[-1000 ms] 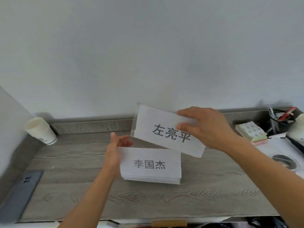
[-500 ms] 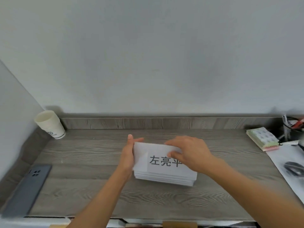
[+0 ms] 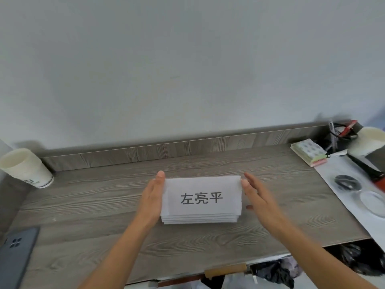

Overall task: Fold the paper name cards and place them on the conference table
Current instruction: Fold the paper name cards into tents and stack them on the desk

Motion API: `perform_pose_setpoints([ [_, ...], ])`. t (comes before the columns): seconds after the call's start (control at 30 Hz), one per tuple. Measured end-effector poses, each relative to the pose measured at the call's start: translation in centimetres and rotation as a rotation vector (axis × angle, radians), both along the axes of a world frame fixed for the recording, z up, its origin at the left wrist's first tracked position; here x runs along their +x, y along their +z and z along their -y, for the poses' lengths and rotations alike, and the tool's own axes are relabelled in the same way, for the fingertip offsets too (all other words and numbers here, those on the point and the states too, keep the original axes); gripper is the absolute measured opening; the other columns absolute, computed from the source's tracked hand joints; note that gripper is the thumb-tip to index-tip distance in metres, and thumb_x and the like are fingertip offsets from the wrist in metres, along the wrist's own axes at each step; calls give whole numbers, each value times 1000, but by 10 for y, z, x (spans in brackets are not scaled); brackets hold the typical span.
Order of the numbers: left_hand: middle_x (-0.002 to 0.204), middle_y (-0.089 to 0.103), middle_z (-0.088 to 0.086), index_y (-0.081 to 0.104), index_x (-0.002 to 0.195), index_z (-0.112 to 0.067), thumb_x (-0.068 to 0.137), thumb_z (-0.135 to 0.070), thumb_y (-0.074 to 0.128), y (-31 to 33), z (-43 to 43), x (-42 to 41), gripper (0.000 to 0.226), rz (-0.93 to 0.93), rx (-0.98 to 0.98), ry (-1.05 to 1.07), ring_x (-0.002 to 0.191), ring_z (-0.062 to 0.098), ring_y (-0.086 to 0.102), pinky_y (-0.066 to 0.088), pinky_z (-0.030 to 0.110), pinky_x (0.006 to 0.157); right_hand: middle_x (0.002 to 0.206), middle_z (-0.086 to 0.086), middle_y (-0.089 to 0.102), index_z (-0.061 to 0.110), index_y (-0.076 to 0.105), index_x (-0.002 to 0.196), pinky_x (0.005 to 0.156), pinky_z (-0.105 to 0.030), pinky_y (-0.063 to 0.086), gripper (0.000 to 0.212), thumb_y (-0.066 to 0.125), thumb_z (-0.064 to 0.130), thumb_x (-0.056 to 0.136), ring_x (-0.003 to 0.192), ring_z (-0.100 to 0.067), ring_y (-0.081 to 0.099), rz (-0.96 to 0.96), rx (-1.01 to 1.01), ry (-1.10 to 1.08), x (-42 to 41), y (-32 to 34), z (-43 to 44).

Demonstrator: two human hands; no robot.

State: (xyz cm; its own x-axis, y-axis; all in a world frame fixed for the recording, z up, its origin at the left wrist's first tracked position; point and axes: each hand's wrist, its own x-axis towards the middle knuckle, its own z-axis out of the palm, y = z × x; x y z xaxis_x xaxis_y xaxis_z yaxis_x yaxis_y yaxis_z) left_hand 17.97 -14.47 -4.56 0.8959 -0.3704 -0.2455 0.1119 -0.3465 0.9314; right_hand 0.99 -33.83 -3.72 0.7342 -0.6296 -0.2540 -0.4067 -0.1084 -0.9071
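Observation:
A stack of white folded paper name cards (image 3: 201,200) lies flat in the middle of the grey wood-grain table (image 3: 270,222). The top card shows three black printed characters. My left hand (image 3: 153,197) stands edge-on against the stack's left side, fingers straight and touching it. My right hand (image 3: 255,195) is flat and open at the stack's right side, its fingertips at the upper right corner of the cards. Neither hand grips a card.
A white paper cup (image 3: 26,167) stands at the far left, a dark phone (image 3: 15,257) lies at the near left edge. At the right are a sticky-note pad (image 3: 309,152), a pen holder (image 3: 341,133), a white sheet (image 3: 354,195) and another cup (image 3: 368,142).
My right hand laid the card it held onto the stack and let go. Both hands now flank the stack, which sits squared up.

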Motion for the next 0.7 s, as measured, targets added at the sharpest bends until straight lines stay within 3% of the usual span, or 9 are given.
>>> perform_pose_setpoints([
  [0.07, 95, 64, 7, 57, 83, -19, 91, -63, 32, 2, 3, -1, 51, -19, -17, 36, 91, 26, 60, 45, 45, 90, 140, 2, 48, 34, 34, 143, 103, -51, 45, 83, 43, 78, 72, 121, -17, 52, 30, 75, -26, 8, -2, -12],
  [0.17, 90, 62, 3, 56, 82, -20, 94, -56, 35, 5, 4, -2, 43, -45, -53, 56, 87, 23, 57, 44, 42, 87, 133, 4, 56, 35, 33, 143, 101, -50, 46, 89, 39, 86, 70, 118, -18, 56, -2, 5, -17, 20, -7, -22],
  [0.27, 87, 58, -7, 57, 88, -24, 97, -49, 37, 10, 4, -3, 33, -52, -103, 60, 81, 13, 55, 43, 31, 76, 118, 11, 62, 33, 28, 145, 96, -41, 49, 84, 40, 80, 76, 107, -9, 60, -8, -8, -27, 24, -6, -25],
  [0.33, 87, 54, -14, 57, 94, -27, 98, -45, 35, 15, 5, -5, 28, -48, -136, 49, 79, 3, 51, 41, 23, 70, 110, 16, 61, 32, 31, 145, 86, -28, 50, 71, 44, 65, 84, 100, -2, 60, 59, 57, -68, 27, -2, -27],
  [0.4, 87, 57, -11, 58, 95, -24, 98, -46, 35, 15, 7, -5, 32, -81, -161, 44, 78, 5, 52, 42, 25, 69, 108, 16, 60, 33, 36, 141, 73, -20, 49, 56, 46, 53, 90, 94, 1, 59, 113, 85, -135, 32, 1, -34],
  [0.53, 94, 62, 3, 61, 95, -21, 95, -53, 38, 15, 6, -5, 39, -146, -190, 27, 86, 18, 58, 48, 40, 85, 113, -2, 62, 30, 43, 135, 83, -37, 55, 48, 46, 50, 92, 97, -15, 63, 168, 85, -258, 29, 3, -51],
  [0.6, 98, 62, 5, 62, 98, -23, 95, -53, 38, 20, 5, -12, 39, -133, -196, -3, 88, 19, 58, 48, 43, 88, 107, 1, 60, 30, 44, 132, 75, -28, 53, 41, 43, 46, 94, 90, -12, 61, 197, 81, -297, 17, 8, -59],
  [0.7, 93, 60, 4, 61, 104, -16, 95, -51, 38, 33, 6, -30, 43, -113, -222, -51, 80, 16, 56, 47, 37, 78, 97, 7, 57, 32, 44, 125, 67, -21, 47, 31, 41, 42, 96, 83, -7, 57, 220, 64, -352, -8, 17, -66],
])
